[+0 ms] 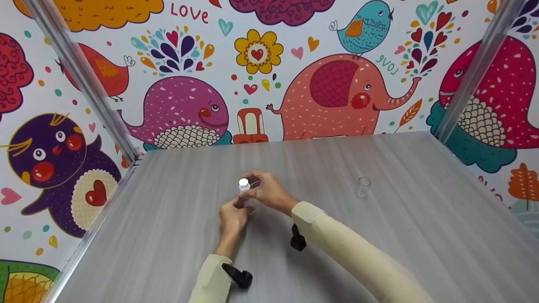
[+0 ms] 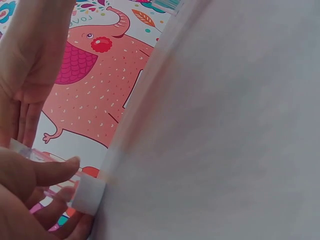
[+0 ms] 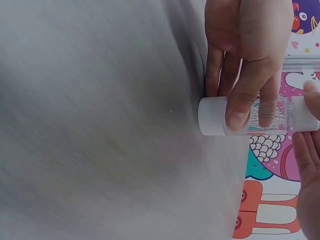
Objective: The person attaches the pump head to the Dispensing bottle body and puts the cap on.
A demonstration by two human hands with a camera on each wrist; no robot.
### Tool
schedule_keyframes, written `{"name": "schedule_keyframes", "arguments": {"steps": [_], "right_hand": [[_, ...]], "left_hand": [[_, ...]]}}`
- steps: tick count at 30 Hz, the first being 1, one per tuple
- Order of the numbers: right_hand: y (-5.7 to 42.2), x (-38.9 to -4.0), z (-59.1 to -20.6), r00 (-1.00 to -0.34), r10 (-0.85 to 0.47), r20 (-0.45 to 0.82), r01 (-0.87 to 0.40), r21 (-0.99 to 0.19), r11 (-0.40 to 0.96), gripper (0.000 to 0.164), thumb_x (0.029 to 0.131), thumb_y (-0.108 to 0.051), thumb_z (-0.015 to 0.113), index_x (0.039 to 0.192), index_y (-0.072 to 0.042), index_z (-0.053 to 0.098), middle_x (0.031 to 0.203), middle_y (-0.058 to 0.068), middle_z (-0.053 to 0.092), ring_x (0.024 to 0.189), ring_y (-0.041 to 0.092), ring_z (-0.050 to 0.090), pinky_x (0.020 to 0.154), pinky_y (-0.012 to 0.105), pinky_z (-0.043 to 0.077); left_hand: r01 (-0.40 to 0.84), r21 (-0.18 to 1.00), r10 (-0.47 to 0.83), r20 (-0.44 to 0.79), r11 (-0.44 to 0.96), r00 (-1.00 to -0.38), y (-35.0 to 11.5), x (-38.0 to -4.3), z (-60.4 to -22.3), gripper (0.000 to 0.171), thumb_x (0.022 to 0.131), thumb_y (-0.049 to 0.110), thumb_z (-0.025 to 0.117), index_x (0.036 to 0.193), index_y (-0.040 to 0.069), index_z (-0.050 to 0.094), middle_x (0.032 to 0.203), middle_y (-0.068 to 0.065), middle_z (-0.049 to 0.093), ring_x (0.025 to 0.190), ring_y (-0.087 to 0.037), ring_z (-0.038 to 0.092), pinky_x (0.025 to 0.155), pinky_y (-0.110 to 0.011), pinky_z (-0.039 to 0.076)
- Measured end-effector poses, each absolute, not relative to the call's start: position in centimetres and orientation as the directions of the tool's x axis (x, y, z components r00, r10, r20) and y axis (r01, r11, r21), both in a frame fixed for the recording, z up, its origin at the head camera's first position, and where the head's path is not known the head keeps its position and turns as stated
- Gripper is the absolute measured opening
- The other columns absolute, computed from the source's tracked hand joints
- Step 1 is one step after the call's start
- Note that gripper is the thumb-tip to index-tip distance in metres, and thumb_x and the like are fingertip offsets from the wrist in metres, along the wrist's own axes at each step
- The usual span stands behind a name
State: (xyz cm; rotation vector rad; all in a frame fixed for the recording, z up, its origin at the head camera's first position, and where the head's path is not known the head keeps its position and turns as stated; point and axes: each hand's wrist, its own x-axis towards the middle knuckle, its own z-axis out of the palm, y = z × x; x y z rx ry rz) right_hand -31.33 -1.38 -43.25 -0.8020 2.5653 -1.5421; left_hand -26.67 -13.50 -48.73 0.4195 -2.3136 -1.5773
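A small clear bottle point(image 3: 275, 116) with a white base point(image 3: 212, 116) appears to stand upright on the table, its white cap point(image 1: 244, 183) on top. Around the bottle's clear lower body, my left hand point(image 1: 233, 218) curls its thumb and fingers; in the left wrist view that hand point(image 2: 30, 187) grips just above the white base point(image 2: 90, 194). My right hand point(image 1: 271, 192) is at the top, with thumb and fingers on either side of the cap point(image 3: 304, 114) in the right wrist view. Parts of the bottle are hidden behind the fingers.
A small clear cylinder point(image 1: 364, 187), like a little cup, stands on the grey wood-grain table point(image 1: 328, 164) to the right. Printed cartoon walls point(image 1: 294, 97) with metal posts point(image 1: 84, 80) enclose the back and sides.
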Motion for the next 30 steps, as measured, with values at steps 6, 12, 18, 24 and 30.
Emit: {"name": "schedule_keyframes", "arguments": {"steps": [6,12,18,24,30], "right_hand": [[-1.18,-30.89,-42.76,-0.873,-0.434,0.222,-0.391,-0.85,0.354,0.042,0.088,-0.027,0.077,0.124,-0.01,0.065,0.12,0.007,0.069,0.114,0.024,0.066,0.097,0.039,0.055],[-1.31,-30.65,-42.5,-0.833,-0.488,0.261,-0.438,-0.85,0.293,0.035,0.091,-0.009,0.062,0.126,-0.01,0.065,0.132,0.014,0.064,0.122,0.027,0.062,0.105,0.045,0.049],[-1.5,-30.53,-42.78,-0.843,-0.484,0.234,-0.412,-0.86,0.3,0.031,0.093,-0.002,0.059,0.119,-0.014,0.07,0.131,0.004,0.066,0.122,0.026,0.063,0.103,0.041,0.051],[-1.48,-30.55,-42.88,-0.854,-0.469,0.224,-0.399,-0.86,0.317,0.029,0.093,-0.001,0.062,0.118,-0.014,0.07,0.123,0.003,0.069,0.116,0.023,0.066,0.101,0.039,0.052],[-1.34,-30.78,-42.66,-0.851,-0.48,0.213,-0.403,-0.851,0.338,0.029,0.092,-0.006,0.069,0.121,-0.012,0.068,0.118,0.004,0.07,0.11,0.019,0.067,0.098,0.035,0.054]], "left_hand": [[-0.069,0.943,-0.414,0.077,0.326,-0.907,-13.49,-26.62,-48.64,0.024,0.075,0.003,0.08,0.098,-0.001,0.077,0.095,-0.019,0.077,0.088,-0.025,0.071,0.071,-0.031,0.058],[-0.059,0.932,-0.407,0.098,0.356,-0.908,-13.47,-26.72,-48.63,0.022,0.076,0.001,0.079,0.098,-0.002,0.077,0.095,-0.019,0.077,0.09,-0.025,0.07,0.077,-0.034,0.056],[-0.046,0.917,-0.406,0.131,0.397,-0.905,-13.47,-26.72,-48.77,0.02,0.076,0.001,0.078,0.095,0.0,0.078,0.092,-0.018,0.077,0.082,-0.019,0.062,0.07,-0.028,0.049],[-0.052,0.917,-0.41,0.126,0.395,-0.903,-13.48,-26.68,-48.63,0.02,0.074,0.004,0.08,0.094,-0.001,0.077,0.084,-0.013,0.075,0.074,-0.014,0.055,0.066,-0.025,0.044],[-0.071,0.921,-0.416,0.104,0.384,-0.903,-13.54,-26.65,-48.56,0.023,0.073,0.006,0.082,0.095,0.0,0.077,0.084,-0.011,0.074,0.074,-0.013,0.055,0.067,-0.026,0.044]]}}
